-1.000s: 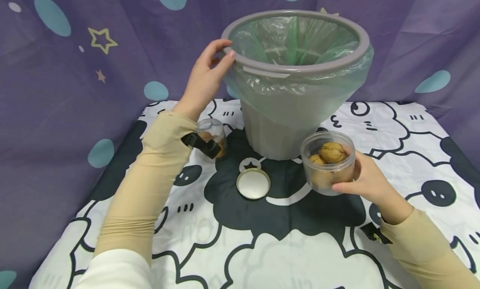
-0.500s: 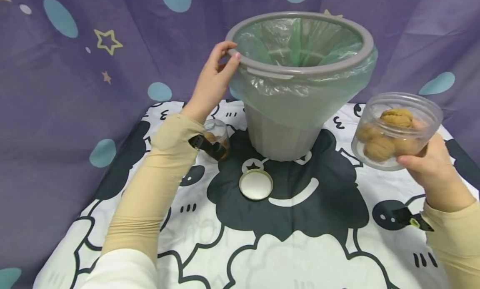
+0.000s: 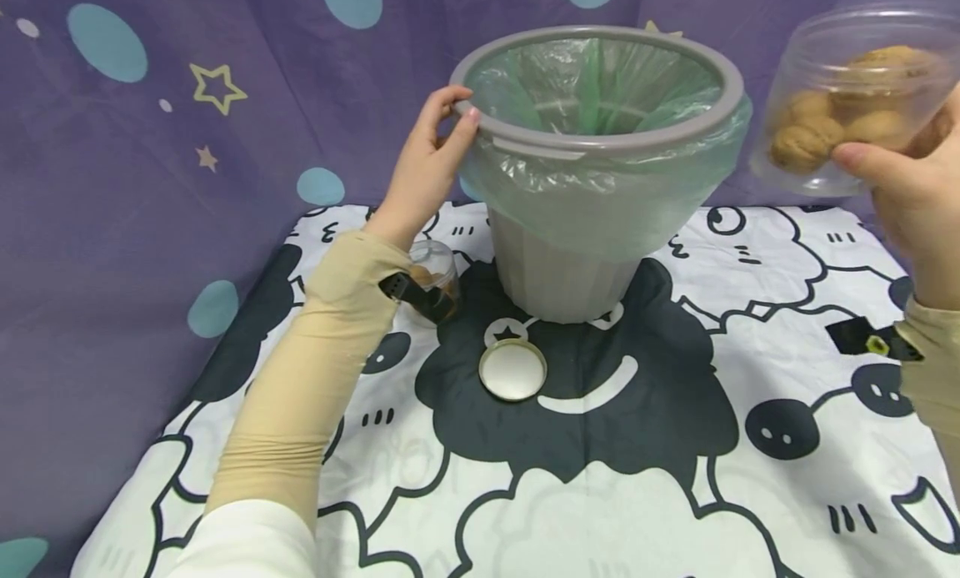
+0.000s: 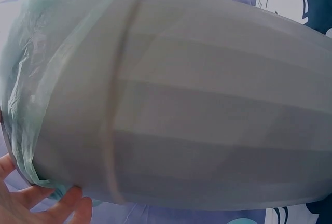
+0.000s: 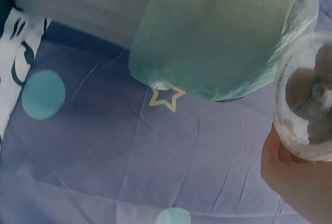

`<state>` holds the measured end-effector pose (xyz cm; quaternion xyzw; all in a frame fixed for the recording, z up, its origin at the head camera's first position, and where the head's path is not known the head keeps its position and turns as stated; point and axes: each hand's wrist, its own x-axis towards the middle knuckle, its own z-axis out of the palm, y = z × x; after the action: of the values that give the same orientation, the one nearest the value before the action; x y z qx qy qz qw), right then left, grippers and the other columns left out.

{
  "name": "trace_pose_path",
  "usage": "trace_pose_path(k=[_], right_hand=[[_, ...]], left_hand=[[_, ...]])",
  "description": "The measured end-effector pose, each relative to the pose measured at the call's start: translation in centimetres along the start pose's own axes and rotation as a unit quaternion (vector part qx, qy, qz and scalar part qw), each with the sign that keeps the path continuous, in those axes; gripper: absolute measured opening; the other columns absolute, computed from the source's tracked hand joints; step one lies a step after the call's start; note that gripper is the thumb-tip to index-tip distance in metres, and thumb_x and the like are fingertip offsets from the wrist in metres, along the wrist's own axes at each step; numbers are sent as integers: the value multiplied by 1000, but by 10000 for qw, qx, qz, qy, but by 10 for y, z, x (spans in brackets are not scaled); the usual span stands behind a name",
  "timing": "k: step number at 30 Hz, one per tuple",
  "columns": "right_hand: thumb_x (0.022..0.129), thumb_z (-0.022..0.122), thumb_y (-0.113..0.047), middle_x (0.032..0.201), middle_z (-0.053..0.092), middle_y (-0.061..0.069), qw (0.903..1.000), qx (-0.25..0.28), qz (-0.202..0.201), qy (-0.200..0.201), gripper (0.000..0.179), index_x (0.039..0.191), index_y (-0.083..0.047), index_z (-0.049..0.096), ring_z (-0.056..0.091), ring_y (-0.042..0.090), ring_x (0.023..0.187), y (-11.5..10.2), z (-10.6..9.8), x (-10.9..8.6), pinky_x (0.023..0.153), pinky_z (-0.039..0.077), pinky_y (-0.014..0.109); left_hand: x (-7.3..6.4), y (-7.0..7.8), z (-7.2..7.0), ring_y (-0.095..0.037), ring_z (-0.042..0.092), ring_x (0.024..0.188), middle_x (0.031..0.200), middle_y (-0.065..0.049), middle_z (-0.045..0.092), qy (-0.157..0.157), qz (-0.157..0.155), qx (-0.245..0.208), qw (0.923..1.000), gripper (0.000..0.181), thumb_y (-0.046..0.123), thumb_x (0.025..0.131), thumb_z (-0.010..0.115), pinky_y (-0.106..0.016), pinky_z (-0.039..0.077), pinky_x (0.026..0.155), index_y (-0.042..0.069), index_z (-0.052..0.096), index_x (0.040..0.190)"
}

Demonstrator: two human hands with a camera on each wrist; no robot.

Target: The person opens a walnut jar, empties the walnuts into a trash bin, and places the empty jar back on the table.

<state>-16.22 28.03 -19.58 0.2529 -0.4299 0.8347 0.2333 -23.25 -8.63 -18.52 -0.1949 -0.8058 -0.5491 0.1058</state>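
A grey trash can (image 3: 566, 269) stands at the middle back of the cloth, lined with a thin green bag (image 3: 600, 186) folded out over its rim. My left hand (image 3: 427, 165) grips the left side of that rim, thumb in front and fingers behind; the left wrist view shows its fingertips against the can's side. Up at the right, higher than the rim and beside it, my right hand (image 3: 918, 186) holds a clear plastic jar (image 3: 817, 69) without a lid. Several walnuts (image 3: 806, 144) lie inside it, and the jar leans slightly.
A round lid (image 3: 513, 369) lies on the cloth in front of the can. Behind my left wrist stands another clear jar (image 3: 435, 261) with brown contents, partly hidden. A purple curtain (image 3: 247, 144) hangs behind the sheep-patterned cloth (image 3: 600, 520).
My right hand has lifted the jar of walnuts from in front of the can, up and to the right, to above rim height. The left hand stays on the rim.
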Motion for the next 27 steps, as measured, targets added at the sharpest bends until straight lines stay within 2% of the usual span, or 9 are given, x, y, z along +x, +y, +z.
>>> trace_pose_path(k=[4,6,8,11,15,20,23,25,27], right_hand=[[58,56,36,117,50,16,9944,-1009,-25,314,71,119,0,48,53,23,108,-3,8,16,87,49,22],[59,56,36,117,50,14,9917,-1246,32,321,70,118,-2,48,53,22,109,-4,11,22,86,49,21],[61,56,36,116,51,15,9924,-1212,58,197,68,117,-2,47,55,23,107,-3,14,27,84,51,21],[62,54,37,113,54,18,9964,-818,165,152,63,114,1,49,59,25,101,-1,17,34,80,54,24],[63,57,34,113,55,15,9940,-1042,166,291,63,114,-1,53,57,22,103,0,23,41,82,52,22],[64,60,31,115,53,12,9902,-1387,54,153,73,126,-6,48,53,19,105,1,27,50,85,48,20],[62,62,31,106,56,14,9925,-1192,86,245,84,133,-10,42,57,20,93,2,26,54,79,51,21],[61,63,30,103,58,15,9921,-1201,57,364,87,134,-11,40,57,20,90,3,27,55,76,51,21],[61,61,32,104,58,15,9946,-899,156,489,85,132,-12,41,58,22,91,5,30,56,75,52,24]], left_hand=[[0,0,1,-22,56,110,141,-6,38,-56,11,52,10000,38,29,98,43,-33,47,94,17,40,134],[0,-1,1,-22,57,109,141,-5,38,-64,26,66,10000,38,29,98,43,-33,47,93,17,39,135],[0,-1,1,-22,57,107,141,-5,38,-50,40,45,10000,38,29,98,43,-33,47,92,17,40,134],[-1,-2,2,-22,57,106,141,-4,38,-48,40,-9,10000,38,29,98,43,-33,46,91,18,40,135],[-1,-2,3,-21,57,105,143,-3,36,-85,25,-51,9999,39,30,98,43,-33,45,90,19,39,135],[-1,-2,3,-21,57,103,142,-3,38,-10,49,-72,10000,38,29,98,44,-32,46,89,19,40,135],[-1,-3,3,-21,57,102,141,-3,39,24,42,-82,10000,38,29,98,44,-31,46,87,19,40,135],[-1,-3,3,-20,57,100,141,-3,39,47,48,-94,9999,38,29,98,44,-31,47,86,19,40,135],[-1,-4,3,-20,57,99,140,-3,39,66,63,-92,9999,38,28,98,44,-31,47,85,19,40,135]])
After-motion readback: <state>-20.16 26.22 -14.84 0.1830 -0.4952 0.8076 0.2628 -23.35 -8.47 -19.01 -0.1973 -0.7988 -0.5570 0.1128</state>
